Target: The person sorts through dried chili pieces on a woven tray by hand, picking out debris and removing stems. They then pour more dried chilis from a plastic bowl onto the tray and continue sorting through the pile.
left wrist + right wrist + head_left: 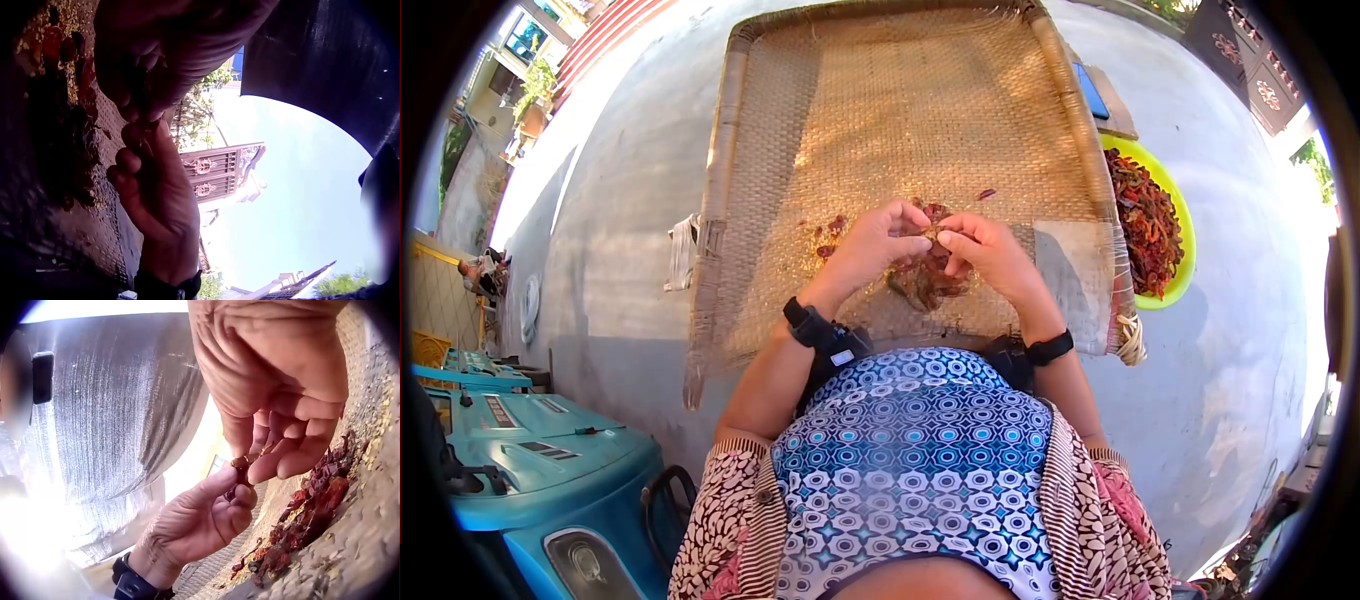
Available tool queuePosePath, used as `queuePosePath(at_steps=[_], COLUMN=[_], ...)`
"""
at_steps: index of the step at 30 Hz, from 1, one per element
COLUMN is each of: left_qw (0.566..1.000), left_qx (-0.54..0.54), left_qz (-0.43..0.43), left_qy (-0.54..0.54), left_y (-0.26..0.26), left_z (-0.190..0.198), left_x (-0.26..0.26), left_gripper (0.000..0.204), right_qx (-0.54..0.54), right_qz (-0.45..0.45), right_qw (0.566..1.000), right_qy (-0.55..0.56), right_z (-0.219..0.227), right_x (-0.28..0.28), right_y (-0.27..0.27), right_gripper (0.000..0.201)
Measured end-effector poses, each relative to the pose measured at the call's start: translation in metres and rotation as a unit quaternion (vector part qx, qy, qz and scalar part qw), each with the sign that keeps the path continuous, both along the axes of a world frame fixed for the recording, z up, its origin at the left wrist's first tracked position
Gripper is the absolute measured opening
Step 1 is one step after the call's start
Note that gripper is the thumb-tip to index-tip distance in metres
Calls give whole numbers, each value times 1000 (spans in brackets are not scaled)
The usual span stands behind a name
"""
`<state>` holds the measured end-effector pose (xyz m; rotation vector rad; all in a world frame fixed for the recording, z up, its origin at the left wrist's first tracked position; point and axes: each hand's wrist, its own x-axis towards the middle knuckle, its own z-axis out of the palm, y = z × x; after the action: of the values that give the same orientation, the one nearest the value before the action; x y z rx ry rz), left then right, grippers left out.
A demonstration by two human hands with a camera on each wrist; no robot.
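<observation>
Both hands meet over a woven bamboo tray (pixel 900 110). My left hand (pixel 868 252) and my right hand (pixel 995 258) pinch one small dried chili (pixel 241 475) between their thumbs and fingertips. Its pale brown stem end (pixel 240 462) shows at the right thumb tip in the right wrist view; curled fingers hide much of the rest. Below the hands lies a heap of dark red dried chili pieces (pixel 312 515), with yellow seeds (pixel 378 425) scattered around it. In the left wrist view the hands are in deep shadow.
Right of the tray stands a yellow-green basin (pixel 1187 215) full of dried red chilies (pixel 1145 225). Behind it, a blue-faced flat object (pixel 1090 92) rests by a board (pixel 1118 112). A teal vehicle (pixel 560 450) stands at the lower left. Raised rims (pixel 1085 130) border the tray.
</observation>
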<state>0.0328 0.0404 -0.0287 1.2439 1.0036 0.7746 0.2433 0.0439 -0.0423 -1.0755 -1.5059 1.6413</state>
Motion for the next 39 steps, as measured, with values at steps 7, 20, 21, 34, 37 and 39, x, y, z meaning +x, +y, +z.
queuePosePath(at_steps=[7,20,21,34,37,39], left_qw=[999,984,975,948,971,982], left_qx=[46,122,154,164,104,93], left_qz=[-1,10,-14,-93,-67,-61], left_qy=[15,129,158,257,206,156], left_y=[-1,-6,-5,-15,-18,-20], left_z=[-3,-11,-10,-21,-6,-2], left_x=[8,-13,-15,-35,-28,-19], left_gripper=[19,18,16,19,20,23], right_qx=[3,16,-23,6,3,28], right_qz=[-30,-337,-361,-13,59,85], right_qw=[1000,796,778,1000,998,996], right_qy=[-2,502,514,-2,-4,-24], right_z=[-3,1,11,17,17,23], right_x=[-3,130,132,21,2,-7], right_y=[-4,27,23,-7,-15,-17], right_gripper=[23,28,28,26,25,22])
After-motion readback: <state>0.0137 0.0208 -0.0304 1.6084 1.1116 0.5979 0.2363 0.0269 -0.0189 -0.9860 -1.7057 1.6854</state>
